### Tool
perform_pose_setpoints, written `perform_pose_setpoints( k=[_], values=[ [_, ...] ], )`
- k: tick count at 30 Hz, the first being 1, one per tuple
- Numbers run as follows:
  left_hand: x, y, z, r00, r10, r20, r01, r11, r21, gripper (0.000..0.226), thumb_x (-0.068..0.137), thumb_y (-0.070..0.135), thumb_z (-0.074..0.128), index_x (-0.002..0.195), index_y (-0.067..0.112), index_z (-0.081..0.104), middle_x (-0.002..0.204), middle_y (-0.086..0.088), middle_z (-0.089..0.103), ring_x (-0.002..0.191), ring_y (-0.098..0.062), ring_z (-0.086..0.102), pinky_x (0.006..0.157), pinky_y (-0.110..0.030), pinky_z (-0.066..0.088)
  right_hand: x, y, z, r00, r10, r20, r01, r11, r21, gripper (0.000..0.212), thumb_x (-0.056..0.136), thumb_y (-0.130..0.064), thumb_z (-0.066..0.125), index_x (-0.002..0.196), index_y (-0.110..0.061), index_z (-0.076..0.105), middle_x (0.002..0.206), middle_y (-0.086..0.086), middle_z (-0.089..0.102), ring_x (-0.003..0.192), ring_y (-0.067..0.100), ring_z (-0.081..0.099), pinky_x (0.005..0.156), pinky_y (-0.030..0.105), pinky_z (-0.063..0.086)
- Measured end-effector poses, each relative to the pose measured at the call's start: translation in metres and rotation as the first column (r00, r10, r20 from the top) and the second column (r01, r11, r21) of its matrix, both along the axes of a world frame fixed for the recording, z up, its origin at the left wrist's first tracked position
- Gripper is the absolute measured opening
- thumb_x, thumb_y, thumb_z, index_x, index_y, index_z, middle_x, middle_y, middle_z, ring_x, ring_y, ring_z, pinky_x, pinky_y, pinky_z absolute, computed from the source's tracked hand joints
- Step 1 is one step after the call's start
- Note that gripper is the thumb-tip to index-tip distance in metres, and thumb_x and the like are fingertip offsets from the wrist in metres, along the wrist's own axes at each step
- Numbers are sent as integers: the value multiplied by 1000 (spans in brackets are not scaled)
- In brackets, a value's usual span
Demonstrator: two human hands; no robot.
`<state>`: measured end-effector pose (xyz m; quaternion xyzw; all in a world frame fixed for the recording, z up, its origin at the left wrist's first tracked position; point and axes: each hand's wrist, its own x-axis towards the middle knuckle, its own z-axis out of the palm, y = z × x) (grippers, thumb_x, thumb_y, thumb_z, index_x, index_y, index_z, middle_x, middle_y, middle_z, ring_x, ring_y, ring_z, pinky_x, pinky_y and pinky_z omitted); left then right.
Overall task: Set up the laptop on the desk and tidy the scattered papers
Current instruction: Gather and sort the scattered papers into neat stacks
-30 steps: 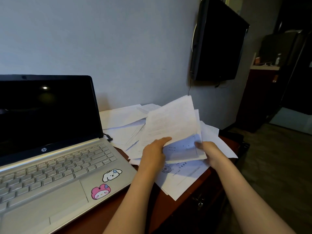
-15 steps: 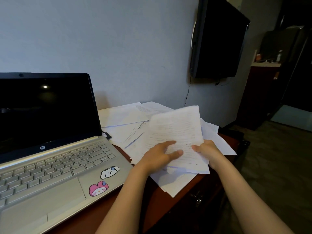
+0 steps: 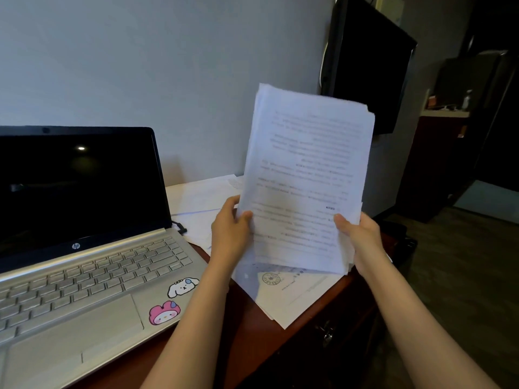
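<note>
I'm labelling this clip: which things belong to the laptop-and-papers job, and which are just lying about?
Job:
laptop, open, screen dark
desk
sheaf, held upright by left hand and right hand
loose papers lying on the desk

Lying about:
TV on the wall
cabinet, far right

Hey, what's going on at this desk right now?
A person is tidying papers. The left hand and right hand hold a stack upright above the desk, each grip on a lower side edge. More loose sheets lie on the desk beneath and behind it. The laptop sits open to the left, its screen dark.
</note>
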<state>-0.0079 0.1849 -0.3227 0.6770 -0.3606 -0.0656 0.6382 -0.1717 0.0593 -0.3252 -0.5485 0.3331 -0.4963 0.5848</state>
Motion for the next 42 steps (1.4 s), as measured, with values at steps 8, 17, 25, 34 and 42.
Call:
perform_pose_setpoints(
  k=[8,17,25,34,42],
  values=[
    [-1,5,5,997,-80,-20,75,980,-187,21,96,23,50,116,21,46,106,4,58,94,-15,59,84,-31,49,3,8,14,993,-111,46,119,968,-221,33,96,-29,49,124,-12,46,98,-12,56,85,0,54,69,15,42],
    [-6,7,12,991,-116,-66,94,959,-268,41,93,37,50,129,20,39,106,7,57,87,-4,59,69,-15,47,14,8,15,993,-83,82,94,986,-139,38,102,-39,28,129,-19,47,121,0,55,116,17,50,101,31,40],
    [-7,10,19,982,-159,-100,116,933,-340,39,91,32,56,125,19,43,104,9,63,90,-4,63,71,-13,52,19,5,19,993,-94,70,105,979,-174,21,101,-40,32,101,-27,48,109,-2,58,111,20,55,98,36,44],
    [-6,7,36,990,-133,-48,106,924,-367,17,85,22,68,95,28,56,94,15,65,89,-7,65,83,-29,54,14,8,32,986,-129,107,146,974,-175,24,102,-35,29,110,-21,46,105,-4,55,96,10,54,76,20,42],
    [2,13,42,879,-363,-310,296,924,-242,27,76,16,76,101,13,66,96,-5,73,81,-21,70,69,-31,58,13,9,28,993,-65,97,76,991,-109,41,102,-39,27,130,-19,49,126,1,57,118,19,52,106,35,39]
  ],
)
